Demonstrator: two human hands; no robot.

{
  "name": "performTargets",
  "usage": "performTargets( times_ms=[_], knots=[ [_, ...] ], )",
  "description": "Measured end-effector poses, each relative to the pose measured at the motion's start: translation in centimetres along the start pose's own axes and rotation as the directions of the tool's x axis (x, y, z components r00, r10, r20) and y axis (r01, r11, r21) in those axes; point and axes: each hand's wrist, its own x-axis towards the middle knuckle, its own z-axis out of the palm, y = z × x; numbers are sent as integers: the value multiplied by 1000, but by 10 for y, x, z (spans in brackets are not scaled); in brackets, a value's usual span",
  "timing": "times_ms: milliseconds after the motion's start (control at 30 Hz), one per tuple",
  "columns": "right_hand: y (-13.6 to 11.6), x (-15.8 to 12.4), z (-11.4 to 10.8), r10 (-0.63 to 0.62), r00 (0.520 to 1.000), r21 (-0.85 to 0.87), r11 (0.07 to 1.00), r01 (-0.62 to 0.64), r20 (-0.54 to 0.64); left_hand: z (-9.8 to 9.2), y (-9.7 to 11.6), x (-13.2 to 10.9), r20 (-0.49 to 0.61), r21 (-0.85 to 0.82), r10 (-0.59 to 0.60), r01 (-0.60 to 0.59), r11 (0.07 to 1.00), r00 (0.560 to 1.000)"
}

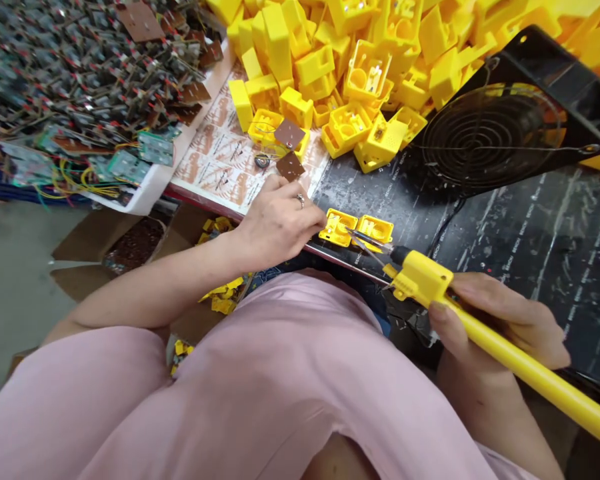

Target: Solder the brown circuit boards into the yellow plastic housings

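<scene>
Two housings [338, 227] sit side by side at the counter's [530, 227] near edge; a heap of housings [330, 67] lies behind them, a fan [490, 137] to its right.

pale pink clothing [290, 380], a thin ring [301, 198] on the left hand [275, 223]

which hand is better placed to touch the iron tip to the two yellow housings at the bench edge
Right, likely. The right hand grips the soldering iron, its tip poised over the yellow housings. The left hand is curled against the left one, seemingly steadying it.
</scene>
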Motion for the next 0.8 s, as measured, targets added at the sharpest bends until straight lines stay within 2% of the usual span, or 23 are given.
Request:
performTargets(
  times_ms=[67,100,267,433,533,633,700,800],
  knots=[
    [1,6,2,-194,977,50,980,191,85,0,3,1,62,11,-7,7,1000,998],
    [1,8,3,-242,964,59,970,237,110,0,5,2,92,13,-22,21,1000,996],
    [-5,15,8,-146,970,-54,986,159,197,-7,11,13,233,35,-114,109,993,966],
    [-1,17,8,-223,946,-45,970,239,235,-15,10,31,423,30,-172,176,984,890],
    [3,16,8,-147,957,-123,976,182,251,-17,6,41,498,19,-182,199,980,848],
    [3,18,9,-98,964,-194,970,149,248,-16,2,47,537,19,-169,189,982,826],
    [0,23,10,-143,945,-163,967,196,293,-16,1,51,549,27,-156,169,985,821],
    [-6,35,10,-229,887,-73,957,281,401,-15,2,56,569,45,-150,152,987,809]
  ],
)
